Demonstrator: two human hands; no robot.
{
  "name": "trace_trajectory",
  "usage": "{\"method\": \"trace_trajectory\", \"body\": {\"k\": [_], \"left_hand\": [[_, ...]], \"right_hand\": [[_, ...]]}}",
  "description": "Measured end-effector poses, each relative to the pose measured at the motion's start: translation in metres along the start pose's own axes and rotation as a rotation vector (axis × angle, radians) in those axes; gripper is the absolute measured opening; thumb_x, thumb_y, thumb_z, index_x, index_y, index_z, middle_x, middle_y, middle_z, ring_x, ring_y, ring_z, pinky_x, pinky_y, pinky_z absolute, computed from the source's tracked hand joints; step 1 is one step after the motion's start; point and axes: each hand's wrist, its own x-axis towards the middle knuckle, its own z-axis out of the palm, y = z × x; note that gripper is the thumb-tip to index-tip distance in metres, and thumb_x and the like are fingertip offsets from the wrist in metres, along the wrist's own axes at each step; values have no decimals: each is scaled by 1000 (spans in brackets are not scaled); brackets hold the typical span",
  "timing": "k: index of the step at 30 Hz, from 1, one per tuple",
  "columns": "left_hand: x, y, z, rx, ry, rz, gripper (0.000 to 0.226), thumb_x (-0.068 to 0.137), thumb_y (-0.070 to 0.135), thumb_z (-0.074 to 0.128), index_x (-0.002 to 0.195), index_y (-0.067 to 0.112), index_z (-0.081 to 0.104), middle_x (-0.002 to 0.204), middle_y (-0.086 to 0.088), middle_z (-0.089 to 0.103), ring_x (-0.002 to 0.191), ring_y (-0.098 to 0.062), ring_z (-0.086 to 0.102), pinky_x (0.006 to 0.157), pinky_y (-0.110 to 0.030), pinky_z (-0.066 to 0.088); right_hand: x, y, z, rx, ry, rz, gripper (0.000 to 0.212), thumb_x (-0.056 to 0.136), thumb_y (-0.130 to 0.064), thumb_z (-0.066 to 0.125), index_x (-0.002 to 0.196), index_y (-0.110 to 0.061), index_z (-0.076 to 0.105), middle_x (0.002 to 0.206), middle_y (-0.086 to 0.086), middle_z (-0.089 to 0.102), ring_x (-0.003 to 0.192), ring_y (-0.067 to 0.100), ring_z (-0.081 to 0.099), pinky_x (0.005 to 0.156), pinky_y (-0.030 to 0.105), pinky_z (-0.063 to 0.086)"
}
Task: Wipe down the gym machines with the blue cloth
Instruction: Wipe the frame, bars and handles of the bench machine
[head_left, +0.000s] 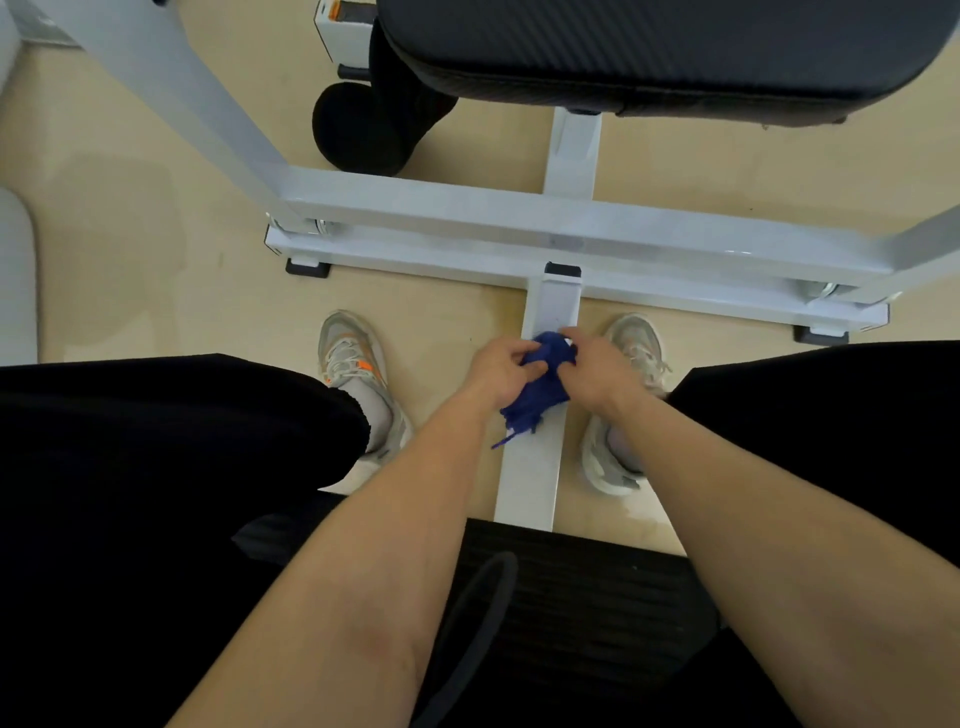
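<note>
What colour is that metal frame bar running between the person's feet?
White; the frame bar shows best in the head view, under the blue cloth.

Much of the blue cloth (540, 384) is covered by the left hand (498, 371) and right hand (597, 369), whose fingertips are lost in its folds. The black pad (649, 47), upper right, is cut off by the top and right edges. The right forearm (779, 519) hides the middle of one shoe (636, 343). A black cord (478, 613) runs off the bottom edge.
</note>
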Motion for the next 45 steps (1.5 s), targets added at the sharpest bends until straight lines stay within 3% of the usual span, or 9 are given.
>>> {"method": "trace_trajectory", "body": {"k": [4,7,12,16,23,30,34,39,45], "left_hand": [[-23,-6,4,-249,102,-32,30,90,12,70,119,11,65,111,-4,69,98,-19,66,87,-30,55],[-23,-16,7,-318,21,-56,26,97,7,57,121,10,67,115,-9,70,106,-26,67,95,-39,54],[-5,-5,25,-369,-94,-72,28,92,3,65,119,8,69,115,-10,71,106,-24,68,94,-35,55],[17,7,28,-127,75,13,9,88,16,71,96,18,74,95,4,73,86,-11,68,83,-24,55],[45,-10,-28,111,218,-22,13,91,27,60,93,23,72,92,2,73,90,-21,69,82,-35,56],[56,-32,-68,101,305,-110,15,92,27,57,79,30,65,85,2,73,86,-25,70,84,-45,57],[51,-30,-51,145,197,-118,13,94,27,54,89,29,65,99,-2,73,95,-25,69,89,-44,56],[40,-28,-30,183,130,-86,18,95,26,52,104,24,67,107,1,71,97,-21,68,93,-38,53],[18,-20,-16,175,73,-28,22,95,23,54,116,25,63,109,3,66,94,-17,66,84,-28,52]], "right_hand": [[-20,-3,17,255,-116,-83,76,82,-4,51,153,-25,32,138,3,52,123,25,54,96,31,48],[-10,9,18,361,-146,-80,68,70,-21,59,136,-24,47,125,-2,61,114,22,61,90,38,56],[1,48,4,595,-155,24,48,83,-3,74,124,-21,56,104,-2,66,86,14,65,60,20,52],[15,71,-6,501,112,111,26,80,-2,67,101,-19,68,91,4,70,83,20,65,71,30,52],[68,31,-7,628,395,153,26,91,-6,49,116,-11,57,100,6,63,91,23,60,75,33,51],[57,15,27,726,324,129,34,104,-26,39,135,-20,52,113,-1,64,94,13,59,84,30,45],[17,33,69,574,273,133,47,105,-22,39,152,-22,34,143,0,51,125,20,51,108,36,41],[52,26,34,613,225,194,35,103,-13,37,136,-23,45,110,3,57,93,22,56,79,36,48],[21,32,45,563,96,311,34,103,-24,42,136,-21,43,114,8,61,91,29,60,70,39,50]]}}
